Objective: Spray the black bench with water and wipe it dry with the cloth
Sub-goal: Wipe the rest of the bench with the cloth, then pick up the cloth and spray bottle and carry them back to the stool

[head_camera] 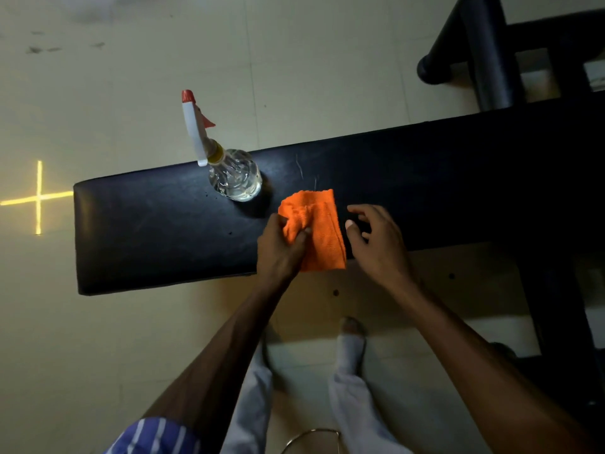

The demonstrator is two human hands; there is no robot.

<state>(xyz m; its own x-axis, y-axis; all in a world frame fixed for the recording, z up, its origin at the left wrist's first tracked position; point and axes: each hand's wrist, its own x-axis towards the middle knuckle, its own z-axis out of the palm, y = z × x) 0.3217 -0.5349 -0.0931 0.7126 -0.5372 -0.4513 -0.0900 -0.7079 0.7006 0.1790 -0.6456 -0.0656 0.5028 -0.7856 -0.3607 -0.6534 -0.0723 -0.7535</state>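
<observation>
bench: long black padded bench (163, 231) lying under both hands | cloth: folded orange microfibre cloth (322, 231) lying on it between the hands | left hand (278, 250) pinching the cloth's left edge | right hand (376, 237) hovering just beside it, fingers spread, gripping nothing | bottle: clear plastic spray bottle (234, 175) with white-and-red trigger standing on the bench beyond the left hand

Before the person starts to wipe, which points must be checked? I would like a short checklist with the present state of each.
1. Left hand grips the orange cloth: ok.
2. Cloth lies on the black bench: ok.
3. Right hand free, open beside the cloth: ok.
4. Spray bottle upright, apart from the cloth: ok.
5. Bottle out of the wiping path: not ok, it stands on the bench.
6. Bench already sprayed wet: cannot tell.
</observation>
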